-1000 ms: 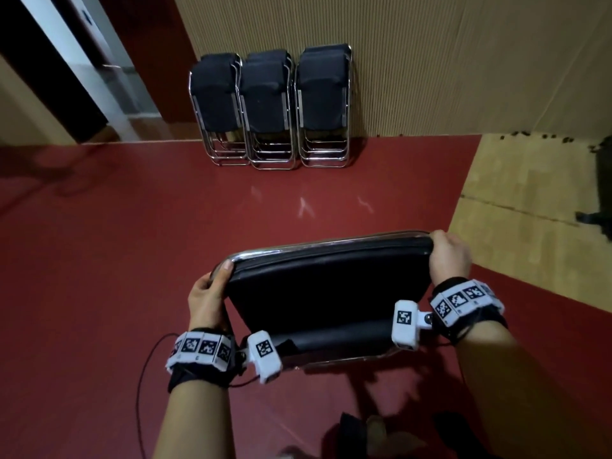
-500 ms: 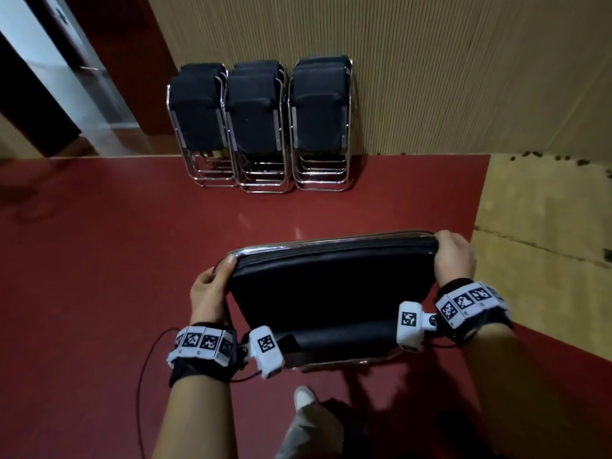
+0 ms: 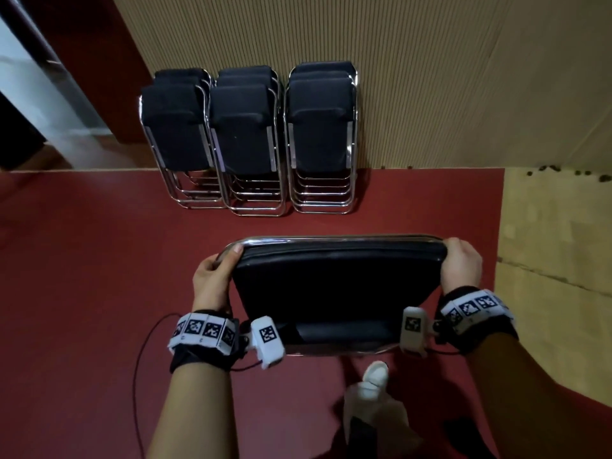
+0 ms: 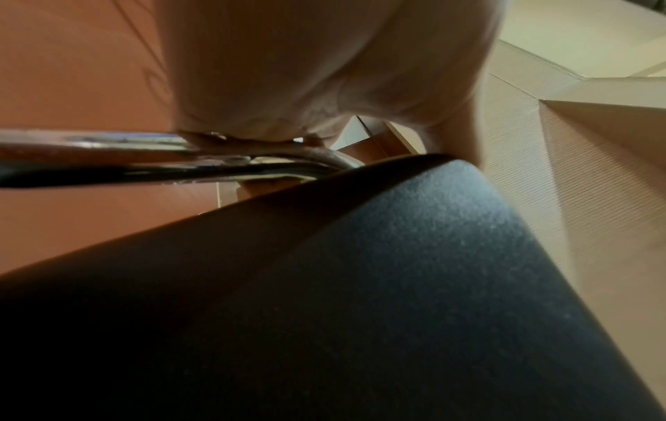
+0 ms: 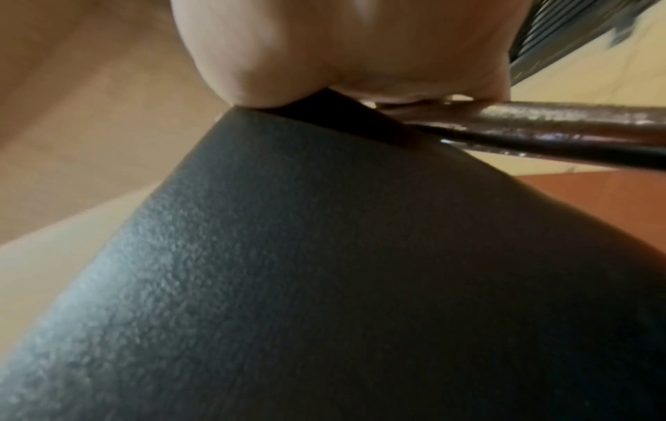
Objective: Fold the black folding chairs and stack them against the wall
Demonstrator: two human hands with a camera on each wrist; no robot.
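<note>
Since the earlier frame, carrier and chair have closed on the stacks. Left hand (image 3: 212,279) and right hand (image 3: 462,263) curl fingers round opposite corners of the folded chair (image 3: 334,286), held level, presumably for balance. Three chair stacks (image 3: 248,144) lean against the far wall (image 3: 430,77), legs on red floor (image 3: 82,276).

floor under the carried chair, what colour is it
Dark red floor, clearest in the head view.

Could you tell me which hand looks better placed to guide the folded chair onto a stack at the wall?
Left, probably: the left hand grips the folded chair on the side nearer the stacks; the right hand lies beyond them.
</note>
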